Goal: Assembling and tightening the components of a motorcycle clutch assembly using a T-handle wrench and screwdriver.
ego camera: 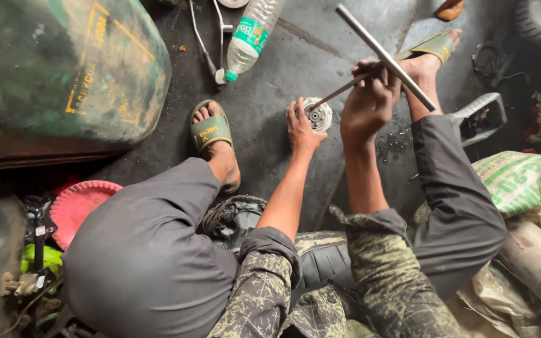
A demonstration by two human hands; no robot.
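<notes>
A round, ribbed metal part (pixel 316 114) with a central hub is seen standing on a dark, oil-stained concrete floor (pixel 270 75), roughly midway between the person's two sandalled feet. It is steadied by the left hand (pixel 300 128), whose fingers are curled loosely against its left rim. A T-shaped metal wrench (pixel 383 56) is gripped by the right hand (pixel 369 100), fingers closed tightly round its thin shaft just below the crossbar; the shaft's tip is set into the part's hub. A clear plastic bottle (pixel 252 37) with a green cap lies near the floor's far edge; its contents cannot be told. A large dented green drum (pixel 64 69) is crowded against the floor's left edge, a pink ribbed plastic lid (pixel 79 206) below it, and a printed woven sack (pixel 521 181) at the right. Bare floor is left open around the part.
</notes>
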